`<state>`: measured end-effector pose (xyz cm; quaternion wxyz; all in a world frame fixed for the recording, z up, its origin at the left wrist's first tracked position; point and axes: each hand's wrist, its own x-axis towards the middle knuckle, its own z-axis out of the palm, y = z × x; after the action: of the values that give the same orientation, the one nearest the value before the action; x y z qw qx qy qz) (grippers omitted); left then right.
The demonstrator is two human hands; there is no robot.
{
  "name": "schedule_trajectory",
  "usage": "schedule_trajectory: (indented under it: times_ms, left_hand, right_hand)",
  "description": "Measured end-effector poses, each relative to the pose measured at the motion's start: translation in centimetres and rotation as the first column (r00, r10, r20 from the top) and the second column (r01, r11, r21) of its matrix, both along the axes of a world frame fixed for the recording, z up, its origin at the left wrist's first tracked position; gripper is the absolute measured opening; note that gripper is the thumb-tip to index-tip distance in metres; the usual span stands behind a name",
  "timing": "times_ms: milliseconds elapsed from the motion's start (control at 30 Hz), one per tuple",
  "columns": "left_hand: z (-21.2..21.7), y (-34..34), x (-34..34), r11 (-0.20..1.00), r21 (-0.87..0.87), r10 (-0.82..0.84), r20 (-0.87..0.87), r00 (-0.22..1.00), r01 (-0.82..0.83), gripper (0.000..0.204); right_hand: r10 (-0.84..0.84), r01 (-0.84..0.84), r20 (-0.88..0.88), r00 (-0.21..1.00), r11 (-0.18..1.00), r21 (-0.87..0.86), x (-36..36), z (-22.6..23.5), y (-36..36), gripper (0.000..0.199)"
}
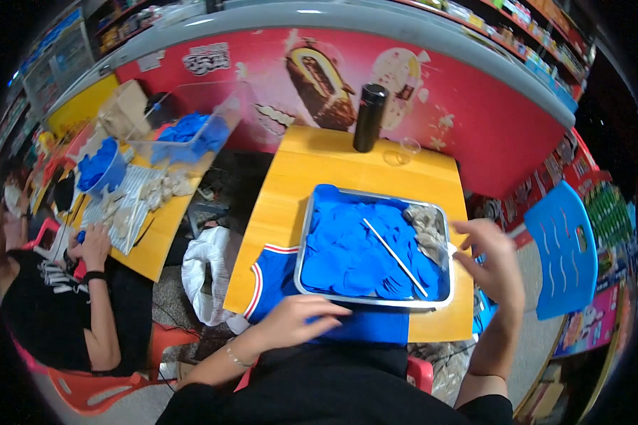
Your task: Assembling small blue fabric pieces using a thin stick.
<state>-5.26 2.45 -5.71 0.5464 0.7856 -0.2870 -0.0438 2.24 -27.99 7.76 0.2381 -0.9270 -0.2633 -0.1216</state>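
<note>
A metal tray (446,296) holds a heap of thin blue round pieces (347,244). A white stick (397,258) lies slantwise over them, and a crumpled greyish bundle (425,228) sits in the tray's far right corner. By the near left rim is my left hand (298,322), its fingers stretched out and holding nothing visible. My right hand (493,258) hovers at the right rim, slightly blurred, with fingers curved and apart. A small white spot by its fingertips is too unclear to name. Blue cloth (273,273) with red-and-white trim lies partly under the tray.
On the yellow table (298,156) stand a black bottle (371,117) and a clear round lid (409,146). To the left, a person (57,304) works at another table with a clear bin (184,145) and blue basket (106,170). A blue chair (561,251) stands right.
</note>
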Motion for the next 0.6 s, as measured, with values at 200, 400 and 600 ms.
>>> schedule_trajectory:
  times_ms: [200,400,600]
  left_hand:
    - [-4.0,3.1,-1.9,0.883,0.053,0.467,-0.192,0.863,-0.466,0.014]
    - [-3.0,0.0,0.6,0.907,0.005,0.42,-0.073,0.905,-0.42,0.014]
    - [-1.6,-1.2,1.8,0.929,-0.023,0.37,0.003,0.929,-0.37,0.015]
  right_hand:
    - [-0.253,0.217,-0.2,0.947,0.959,-0.183,2.6,-12.2,-7.3,0.031]
    - [-0.316,0.318,0.044,0.948,0.93,-0.186,7.0,-16.0,-5.6,0.032]
    - [-0.334,0.334,0.055,0.941,0.893,-0.301,9.4,-18.7,-4.4,0.028]
